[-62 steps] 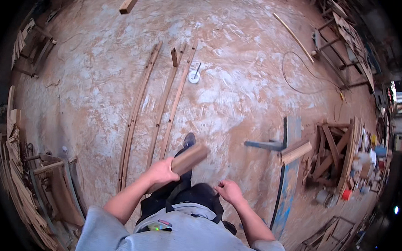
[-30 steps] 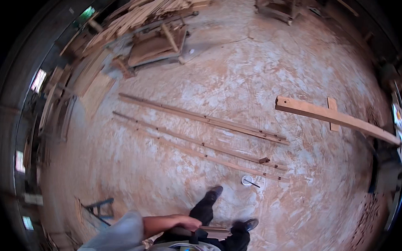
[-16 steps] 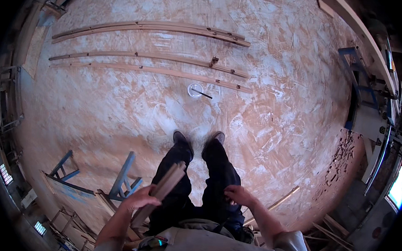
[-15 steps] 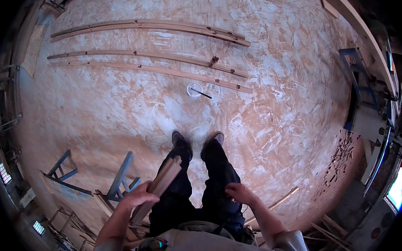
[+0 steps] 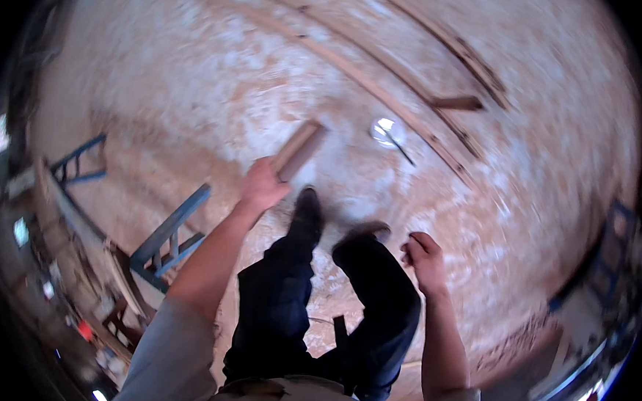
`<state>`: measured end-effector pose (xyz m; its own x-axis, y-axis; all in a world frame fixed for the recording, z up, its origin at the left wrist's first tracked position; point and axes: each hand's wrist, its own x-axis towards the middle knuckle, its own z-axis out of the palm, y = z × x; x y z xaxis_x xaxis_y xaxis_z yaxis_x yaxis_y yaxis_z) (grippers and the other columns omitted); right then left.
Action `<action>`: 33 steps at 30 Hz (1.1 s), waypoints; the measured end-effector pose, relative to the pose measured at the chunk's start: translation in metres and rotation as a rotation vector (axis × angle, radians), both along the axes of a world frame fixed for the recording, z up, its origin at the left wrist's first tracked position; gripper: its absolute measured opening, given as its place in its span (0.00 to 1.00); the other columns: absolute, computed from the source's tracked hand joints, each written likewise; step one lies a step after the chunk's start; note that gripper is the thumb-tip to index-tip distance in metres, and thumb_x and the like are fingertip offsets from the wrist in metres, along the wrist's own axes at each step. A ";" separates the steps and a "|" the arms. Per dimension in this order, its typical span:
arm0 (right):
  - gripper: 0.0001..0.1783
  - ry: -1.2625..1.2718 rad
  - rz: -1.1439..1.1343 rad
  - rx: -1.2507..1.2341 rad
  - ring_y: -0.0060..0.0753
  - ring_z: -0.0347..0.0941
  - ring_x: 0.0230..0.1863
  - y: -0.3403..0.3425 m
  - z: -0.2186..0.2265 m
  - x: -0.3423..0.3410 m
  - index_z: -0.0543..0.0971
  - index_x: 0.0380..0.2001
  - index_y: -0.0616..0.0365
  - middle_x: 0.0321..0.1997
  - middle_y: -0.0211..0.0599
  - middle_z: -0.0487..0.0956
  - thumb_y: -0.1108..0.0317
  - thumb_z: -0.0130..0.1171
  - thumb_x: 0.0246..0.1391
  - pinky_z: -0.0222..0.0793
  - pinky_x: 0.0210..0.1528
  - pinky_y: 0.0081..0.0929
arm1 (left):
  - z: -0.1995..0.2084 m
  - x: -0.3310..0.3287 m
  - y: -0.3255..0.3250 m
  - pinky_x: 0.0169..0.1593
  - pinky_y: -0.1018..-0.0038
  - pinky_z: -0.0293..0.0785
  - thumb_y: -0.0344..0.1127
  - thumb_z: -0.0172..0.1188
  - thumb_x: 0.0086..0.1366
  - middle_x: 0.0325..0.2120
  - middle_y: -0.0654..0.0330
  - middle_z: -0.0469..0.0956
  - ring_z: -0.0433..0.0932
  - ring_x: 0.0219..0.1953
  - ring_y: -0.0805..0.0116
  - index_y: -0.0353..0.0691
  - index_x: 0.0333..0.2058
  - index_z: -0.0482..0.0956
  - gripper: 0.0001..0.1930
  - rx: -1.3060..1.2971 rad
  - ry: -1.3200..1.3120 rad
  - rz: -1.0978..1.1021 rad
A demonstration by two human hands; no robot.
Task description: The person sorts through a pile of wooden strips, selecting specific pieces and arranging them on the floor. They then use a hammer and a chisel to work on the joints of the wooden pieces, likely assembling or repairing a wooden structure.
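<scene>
My left hand (image 5: 264,184) is closed around one end of a short, thick piece of wood (image 5: 302,149), held out ahead of my body. Its far end points forward and right. My right hand (image 5: 424,260) hangs to the right of my legs with its fingers curled in; what it holds, if anything, is hidden. Ahead on the floor stands a round white container (image 5: 386,129) with a dark stick (image 5: 403,151) lying across it. Beyond it, long wooden strips (image 5: 358,76) lie slanting across the floor, with a shorter wood piece (image 5: 458,102) over one.
A blue trestle (image 5: 168,228) stands to the left, and a second blue frame (image 5: 81,160) is farther left. Another blue frame (image 5: 610,251) is at the right rim. Wood pieces and clutter crowd the lower left. The floor (image 5: 196,82) is smeared pale.
The view has turned left, so the strips now slant. My left hand has swung the wood piece forward from beside my leg. My right hand has moved forward and outward; my feet have shifted.
</scene>
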<state>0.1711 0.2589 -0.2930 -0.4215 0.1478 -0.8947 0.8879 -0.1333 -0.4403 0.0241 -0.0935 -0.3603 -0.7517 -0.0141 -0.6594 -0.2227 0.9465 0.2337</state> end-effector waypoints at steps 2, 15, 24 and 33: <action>0.14 0.113 0.150 0.016 0.22 0.71 0.27 -0.011 -0.024 -0.018 0.75 0.44 0.66 0.30 0.35 0.78 0.67 0.53 0.59 0.69 0.30 0.21 | -0.049 -0.001 -0.012 0.53 0.58 0.69 0.41 0.64 0.47 0.45 0.44 0.72 0.70 0.50 0.48 0.35 0.47 0.71 0.28 -0.068 0.104 -0.024; 0.10 0.498 0.163 0.083 0.20 0.71 0.29 0.009 -0.113 -0.096 0.75 0.44 0.63 0.31 0.33 0.78 0.72 0.53 0.60 0.69 0.33 0.20 | -0.247 -0.018 0.009 0.48 0.57 0.73 0.33 0.57 0.53 0.38 0.45 0.77 0.76 0.42 0.47 0.35 0.31 0.78 0.09 0.097 0.136 0.042; 0.11 0.810 0.484 0.550 0.42 0.79 0.34 0.012 -0.046 -0.065 0.80 0.37 0.64 0.32 0.48 0.81 0.69 0.61 0.52 0.74 0.39 0.31 | -0.185 0.003 -0.015 0.56 0.63 0.69 0.53 0.64 0.56 0.51 0.43 0.72 0.73 0.52 0.49 0.34 0.57 0.65 0.37 0.122 -0.092 -0.122; 0.26 0.365 0.784 0.609 0.51 0.59 0.65 -0.007 0.048 0.148 0.66 0.59 0.55 0.62 0.49 0.67 0.54 0.48 0.61 0.58 0.62 0.51 | 0.158 0.116 0.066 0.54 0.45 0.65 0.52 0.50 0.63 0.60 0.43 0.59 0.60 0.60 0.37 0.35 0.54 0.68 0.28 -0.018 0.004 -0.805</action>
